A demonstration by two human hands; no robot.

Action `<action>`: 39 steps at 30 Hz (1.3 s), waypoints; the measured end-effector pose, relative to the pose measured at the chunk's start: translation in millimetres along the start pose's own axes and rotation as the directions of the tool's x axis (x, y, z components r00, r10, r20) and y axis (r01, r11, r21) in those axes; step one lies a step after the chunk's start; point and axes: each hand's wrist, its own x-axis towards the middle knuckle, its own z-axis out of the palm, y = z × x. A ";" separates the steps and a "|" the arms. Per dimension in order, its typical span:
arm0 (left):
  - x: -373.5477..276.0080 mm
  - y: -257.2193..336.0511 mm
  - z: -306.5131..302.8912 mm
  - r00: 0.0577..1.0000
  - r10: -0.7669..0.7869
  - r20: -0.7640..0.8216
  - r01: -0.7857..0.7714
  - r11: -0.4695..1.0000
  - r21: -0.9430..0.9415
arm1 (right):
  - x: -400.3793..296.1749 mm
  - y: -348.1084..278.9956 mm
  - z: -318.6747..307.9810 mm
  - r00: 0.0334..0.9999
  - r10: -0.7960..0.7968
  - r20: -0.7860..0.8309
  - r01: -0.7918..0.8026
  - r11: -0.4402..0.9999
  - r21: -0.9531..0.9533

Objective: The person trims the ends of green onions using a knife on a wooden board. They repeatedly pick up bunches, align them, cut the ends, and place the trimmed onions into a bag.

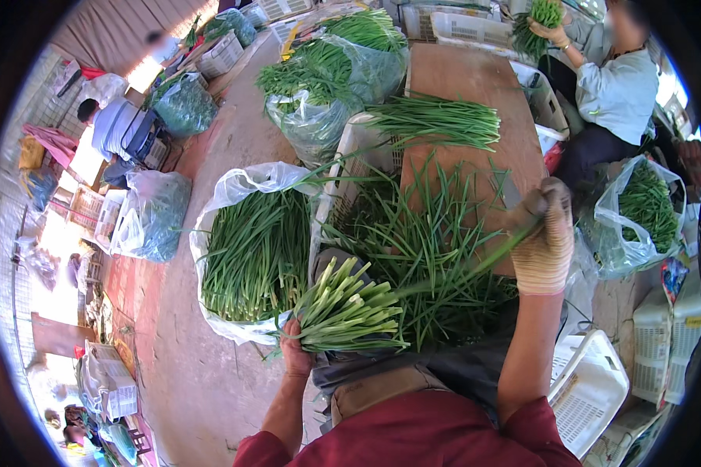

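My bare left hand (297, 349) is closed around a bunch of garlic chives (350, 309), its pale cut ends fanned up and to the right. My right hand (540, 233), in a striped, soiled work glove, is raised over the board's right side and blurred. A few long green leaves run from it down to the left; its fingertips' grip on them is not clear. Loose chive leaves (438, 245) lie in a tangle over my lap and the wooden board (467, 70). Across the board lies a neat chive bundle (444, 121). An open plastic bag of chives (257, 251) stands beside my left hand.
Large bags of chives (327, 82) stand beyond the board. At the upper right a co-worker (613, 87) holds a green bunch, near another chive bag (648, 210). A white plastic crate (590, 391) is at my right. Another person (120, 128) sits at the left.
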 end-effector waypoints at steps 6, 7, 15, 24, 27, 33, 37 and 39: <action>-5.0 -1.0 6.2 0.994 0.078 -0.077 -0.073 0.995 0.071 | -13.7 -27.1 -1.6 0.954 -0.223 -0.202 0.099 0.866 -0.490; -1.5 9.6 1.8 0.996 0.072 -0.052 -0.067 0.994 0.085 | -20.4 -31.2 1.4 0.962 -0.213 -0.171 0.039 0.728 -0.684; -5.5 9.0 -7.3 0.995 0.089 -0.038 -0.081 0.983 0.167 | -57.0 90.3 48.5 0.744 0.654 0.136 -0.122 0.333 -0.935; 7.0 26.0 -21.0 0.996 0.084 0.010 -0.085 0.985 0.151 | -59.7 113.4 44.2 0.669 0.736 0.102 -0.021 0.156 -0.988; 2.7 29.6 -26.5 0.995 0.099 -0.001 -0.097 0.978 0.187 | -59.6 118.9 44.2 0.634 0.768 0.093 -0.091 0.194 -0.977; 4.8 38.9 -28.7 0.996 0.075 0.047 -0.082 0.982 0.168 | -73.4 113.3 40.2 0.665 0.747 -0.029 -0.363 0.288 -0.886; -3.3 27.3 -16.9 0.998 0.059 0.018 -0.061 0.983 0.171 | -59.6 91.9 33.0 0.865 0.475 -0.162 -0.386 0.421 -0.821; -6.9 23.6 -14.0 0.998 0.055 -0.015 -0.052 0.985 0.167 | -39.1 61.4 19.4 0.987 0.135 -0.087 -0.146 0.525 -0.838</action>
